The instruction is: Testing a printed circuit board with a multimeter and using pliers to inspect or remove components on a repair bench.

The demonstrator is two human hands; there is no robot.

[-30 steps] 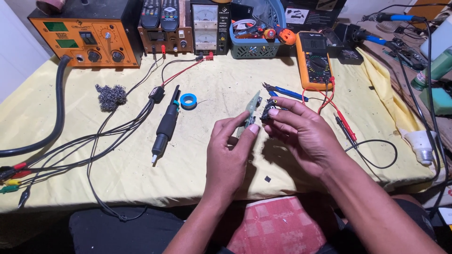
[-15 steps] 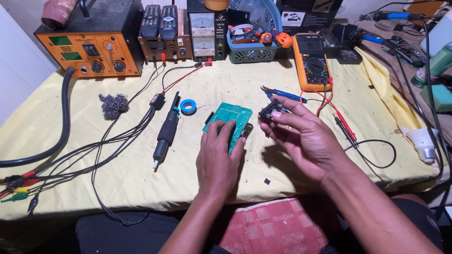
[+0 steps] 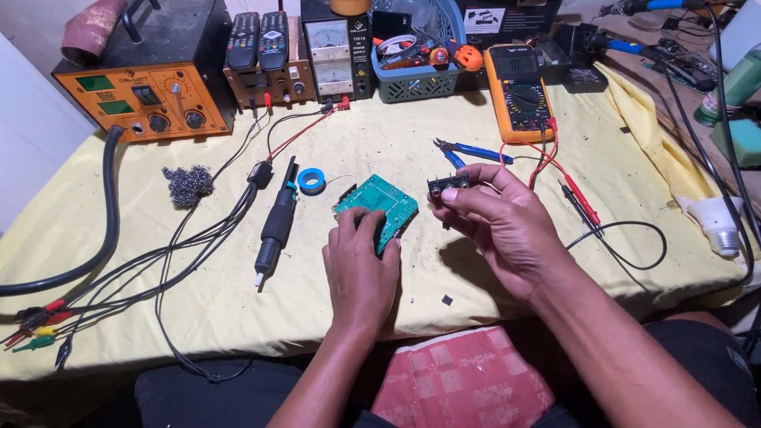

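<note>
Green circuit board (image 3: 376, 208) flat on yellow-clothed table (image 3: 198, 293) | left hand (image 3: 361, 265) pinches its near edge | right hand (image 3: 495, 222) grips small black connector (image 3: 448, 185) just beside board, apart | connector not yet seated | blue cutters (image 3: 468, 150) lie beyond

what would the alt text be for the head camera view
A person's left hand holds a green circuit board on a yellow-covered workbench while the right hand pinches a small black connector part. A soldering handpiece, blue-handled cutters and an orange multimeter lie around them.
</note>
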